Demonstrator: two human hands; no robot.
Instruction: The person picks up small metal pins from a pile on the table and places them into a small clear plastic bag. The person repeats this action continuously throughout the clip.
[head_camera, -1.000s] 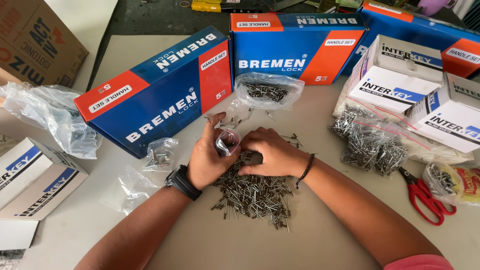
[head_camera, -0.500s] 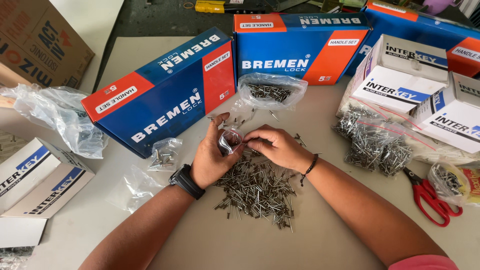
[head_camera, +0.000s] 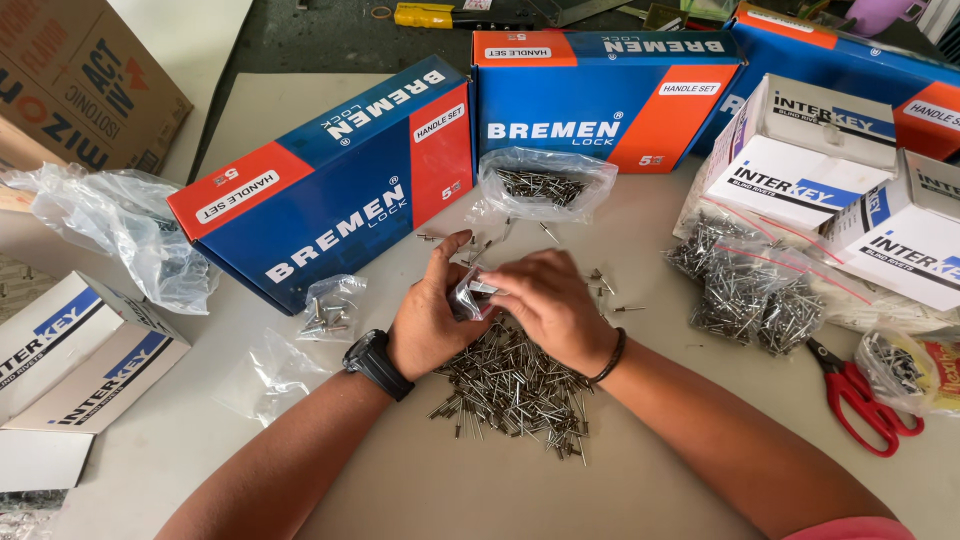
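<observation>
While boxes (head_camera: 330, 215) crowd round, hands (head_camera: 490, 310) perhaps pinch rivets (head_camera: 515, 385).

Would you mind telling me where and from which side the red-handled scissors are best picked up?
Grip the red-handled scissors at the handle loops, coming from above on the side nearest the person. They lie flat on the table, blades shut and pointing away toward the heap of rivets in plastic; the loops look free of other things.
</observation>
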